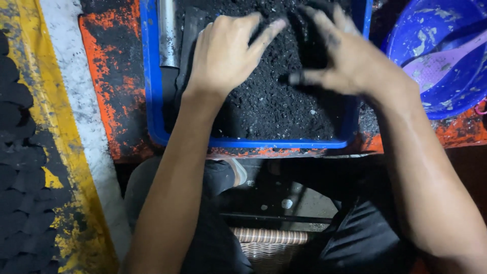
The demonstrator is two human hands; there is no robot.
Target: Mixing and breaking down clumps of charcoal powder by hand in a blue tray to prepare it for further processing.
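A: Hands over what?
B: Left hand (225, 53) and right hand (345, 53) hover, fingers spread and released, over black gritty powder (269, 106) in a blue tray (152, 91), likely to work it loose.
A: Anything nearby?
B: A metal tube (167, 33) lies far left in the tray; a blue basin (441, 56) sits far right.

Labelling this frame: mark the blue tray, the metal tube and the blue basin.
blue tray (150, 76), head view, left wall.
metal tube (167, 35), head view, middle of its shaft, in the tray's left side.
blue basin (446, 20), head view, inner wall, top right.
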